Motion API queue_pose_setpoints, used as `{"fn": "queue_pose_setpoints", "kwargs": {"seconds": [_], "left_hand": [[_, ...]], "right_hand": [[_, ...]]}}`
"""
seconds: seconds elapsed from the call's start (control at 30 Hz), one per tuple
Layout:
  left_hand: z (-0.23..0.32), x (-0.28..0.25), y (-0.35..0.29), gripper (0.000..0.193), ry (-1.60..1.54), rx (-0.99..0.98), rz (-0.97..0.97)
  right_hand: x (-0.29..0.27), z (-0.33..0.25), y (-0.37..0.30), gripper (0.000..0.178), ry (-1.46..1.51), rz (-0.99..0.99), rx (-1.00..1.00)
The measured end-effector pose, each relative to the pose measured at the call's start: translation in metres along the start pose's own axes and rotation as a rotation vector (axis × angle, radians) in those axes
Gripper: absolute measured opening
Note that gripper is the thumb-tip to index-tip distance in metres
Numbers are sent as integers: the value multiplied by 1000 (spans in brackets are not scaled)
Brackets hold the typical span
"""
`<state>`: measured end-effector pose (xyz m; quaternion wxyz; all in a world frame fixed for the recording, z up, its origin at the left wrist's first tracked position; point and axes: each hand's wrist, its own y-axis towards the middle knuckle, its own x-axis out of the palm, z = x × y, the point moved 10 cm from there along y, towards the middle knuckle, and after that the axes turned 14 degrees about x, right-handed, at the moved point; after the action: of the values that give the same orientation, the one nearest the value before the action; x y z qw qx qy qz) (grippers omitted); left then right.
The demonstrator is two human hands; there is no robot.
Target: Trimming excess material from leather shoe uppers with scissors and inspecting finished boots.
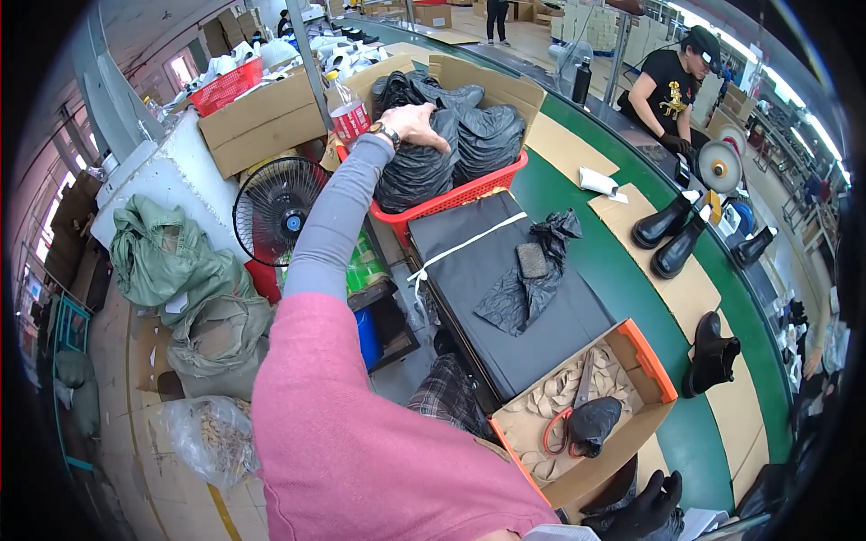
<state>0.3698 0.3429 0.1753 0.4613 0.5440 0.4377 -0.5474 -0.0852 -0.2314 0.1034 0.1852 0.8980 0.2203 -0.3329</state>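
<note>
The bare left hand [410, 124] is reaching toward twelve o'clock and resting on black plastic bundles [492, 135], which are filling a red basket [469, 194]. Its thumb is standing away from the fingers, but I can't make out whether the grip is clamping any plastic. Toward five o'clock, what looks like the right hand [645, 509], gloved in black, is showing; its grip is staying unreadable. Between four and five, scissors [584, 388] are lying in an orange-rimmed box [651, 361] beside a black-wrapped item [595, 424]. Near the centre, a flat black stack [460, 279] is carrying a grey block [532, 261]. Around three o'clock, black boots [681, 243] are standing on cardboard [627, 212] over the green counter [604, 261]. A fan [290, 223] is standing at ten.
</note>
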Motion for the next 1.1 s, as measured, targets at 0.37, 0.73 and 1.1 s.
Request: {"fn": "queue_pose_setpoints", "kwargs": {"seconds": [0.37,0.73,1.1], "left_hand": [[-23,-35,-11,110,53,-7,87],[330,-110,-94,75,-1447,913,567],[564,15,-61,106,-1833,1256,-625]], "right_hand": [[5,-1,0,37,72,-37,-13],[66,-173,9,107,525,-506,-598],[102,-93,127,42,1352,-1193,131]]}}
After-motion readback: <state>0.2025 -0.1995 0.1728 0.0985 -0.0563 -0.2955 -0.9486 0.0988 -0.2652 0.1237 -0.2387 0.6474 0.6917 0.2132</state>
